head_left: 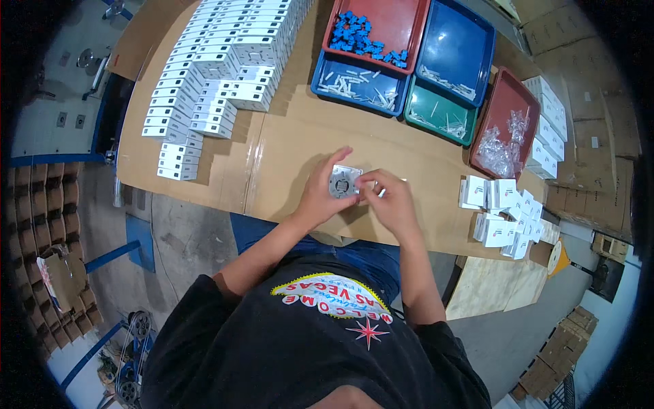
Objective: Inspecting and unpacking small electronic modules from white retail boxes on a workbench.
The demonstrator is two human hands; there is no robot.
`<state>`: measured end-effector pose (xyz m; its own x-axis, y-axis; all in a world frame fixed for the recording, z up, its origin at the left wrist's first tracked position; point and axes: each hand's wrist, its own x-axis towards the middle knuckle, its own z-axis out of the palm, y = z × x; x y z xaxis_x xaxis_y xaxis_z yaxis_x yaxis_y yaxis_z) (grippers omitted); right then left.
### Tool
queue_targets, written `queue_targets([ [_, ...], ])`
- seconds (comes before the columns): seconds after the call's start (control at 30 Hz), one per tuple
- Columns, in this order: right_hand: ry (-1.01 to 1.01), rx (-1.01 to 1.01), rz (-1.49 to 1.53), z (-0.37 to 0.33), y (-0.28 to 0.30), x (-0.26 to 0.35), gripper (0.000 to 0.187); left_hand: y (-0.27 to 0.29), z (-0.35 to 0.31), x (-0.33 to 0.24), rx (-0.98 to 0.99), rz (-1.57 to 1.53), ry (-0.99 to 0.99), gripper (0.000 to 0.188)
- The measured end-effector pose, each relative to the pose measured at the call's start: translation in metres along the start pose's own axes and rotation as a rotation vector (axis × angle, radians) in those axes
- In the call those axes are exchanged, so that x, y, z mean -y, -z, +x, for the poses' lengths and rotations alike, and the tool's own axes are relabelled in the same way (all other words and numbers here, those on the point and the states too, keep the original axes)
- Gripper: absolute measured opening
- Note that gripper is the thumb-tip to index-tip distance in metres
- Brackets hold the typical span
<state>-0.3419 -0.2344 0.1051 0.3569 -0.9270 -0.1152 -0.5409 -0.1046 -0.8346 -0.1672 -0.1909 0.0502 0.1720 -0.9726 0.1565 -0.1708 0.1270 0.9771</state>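
Observation:
Near the front edge of the cardboard-covered table, my left hand (317, 193) is closed round the side of a small square white housing (344, 182) with a round grey centre. My right hand (395, 203) meets the housing at its right side, thumb and fingertips pinched together. What lies in that pinch is too small and hidden to make out. A short white piece (403, 180) shows just beyond the right hand's knuckles. The housing is held a little above the cardboard (293, 153), its face turned up.
Stacked white boxes (180, 102) fill the far left. At the far right are a red tray (402, 20) of blue parts, blue trays (443, 51), a green tray (417, 102) of white pins and a dark red tray (507, 85) of clear plastic. Several white packs (501, 233) lie nearer.

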Motion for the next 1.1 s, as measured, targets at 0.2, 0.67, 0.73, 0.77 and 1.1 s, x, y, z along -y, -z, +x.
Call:
queue_targets([
  [0.2, 0.043, -0.038, 0.056, 0.001, -0.016, 0.017, 0.016, 0.004, -0.015, 0.019, 0.022, 0.040, -0.017, 0.062],
  [0.67, -0.009, 0.129, 0.121, 0.050, -0.024, 0.004, 0.023, 0.028, -0.013, 0.040, -0.078, 0.100, 0.034, 0.045],
  [0.73, -0.017, 0.090, 0.094, 0.075, -0.017, -0.003, 0.023, 0.034, -0.013, 0.053, -0.172, 0.112, 0.083, 0.042],
  [0.77, 0.017, 0.030, -0.043, 0.091, -0.012, -0.004, 0.022, 0.037, -0.013, 0.057, -0.172, 0.112, 0.082, 0.042],
  [1.1, 0.298, -0.252, -0.543, 0.256, -0.040, -0.023, 0.014, 0.043, -0.014, 0.074, -0.239, 0.145, 0.061, 0.040],
])
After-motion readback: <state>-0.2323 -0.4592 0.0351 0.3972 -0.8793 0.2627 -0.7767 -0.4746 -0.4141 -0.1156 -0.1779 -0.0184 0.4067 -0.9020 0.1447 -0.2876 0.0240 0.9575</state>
